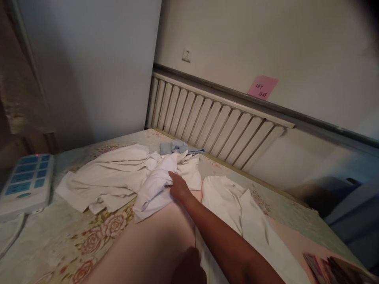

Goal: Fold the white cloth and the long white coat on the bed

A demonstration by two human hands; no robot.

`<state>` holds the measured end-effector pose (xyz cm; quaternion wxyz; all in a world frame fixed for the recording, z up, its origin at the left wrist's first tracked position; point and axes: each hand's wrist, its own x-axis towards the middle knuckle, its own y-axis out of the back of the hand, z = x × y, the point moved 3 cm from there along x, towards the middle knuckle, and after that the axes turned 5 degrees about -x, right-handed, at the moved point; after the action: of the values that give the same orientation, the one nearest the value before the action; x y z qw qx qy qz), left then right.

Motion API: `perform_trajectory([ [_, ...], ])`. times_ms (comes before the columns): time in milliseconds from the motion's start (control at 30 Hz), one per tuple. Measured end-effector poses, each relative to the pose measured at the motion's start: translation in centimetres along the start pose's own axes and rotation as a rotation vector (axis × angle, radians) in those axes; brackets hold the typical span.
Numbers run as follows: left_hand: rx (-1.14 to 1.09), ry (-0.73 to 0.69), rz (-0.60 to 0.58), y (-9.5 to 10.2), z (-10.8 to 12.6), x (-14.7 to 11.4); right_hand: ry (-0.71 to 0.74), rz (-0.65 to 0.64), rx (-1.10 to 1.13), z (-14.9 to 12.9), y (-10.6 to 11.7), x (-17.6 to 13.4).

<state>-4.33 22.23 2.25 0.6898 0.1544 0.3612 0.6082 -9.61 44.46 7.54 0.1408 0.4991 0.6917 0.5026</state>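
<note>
Reaching in from the lower right, my right hand is closed on the edge of a pale lilac-white folded cloth. The cloth's exact kind is not clear. It lies partly on a smooth pinkish sheet and against a rumpled white garment spread to the left. More white fabric shows just beyond my fingers. Right of my forearm lies another white garment, stretched toward the bottom edge. A dark shape at the bottom edge seems to be my left hand; its fingers are not distinct.
A flower-patterned cover lies under everything. A grey-blue folded cloth sits at the back, before a white radiator. At left is a white power strip with blue panels and a cord. Dark reddish items lie at lower right.
</note>
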Motion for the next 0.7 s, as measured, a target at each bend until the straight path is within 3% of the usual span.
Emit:
perform_trajectory([
  [267,0.072,0.068,-0.041,0.7,0.6,-0.2,-0.198,0.09,0.118,4.0,3.6,-1.6],
  [467,0.035,0.063,-0.037,0.2,0.5,-0.2,-0.408,0.287,0.07,7.2,5.6,-2.4],
  [600,0.021,0.068,-0.098,0.0,0.3,0.0,-0.461,0.304,0.022,8.6,5.5,-2.0],
  [700,0.011,0.082,-0.119,0.2,0.3,0.1,-0.399,0.269,0.027,8.1,4.4,-0.6],
])
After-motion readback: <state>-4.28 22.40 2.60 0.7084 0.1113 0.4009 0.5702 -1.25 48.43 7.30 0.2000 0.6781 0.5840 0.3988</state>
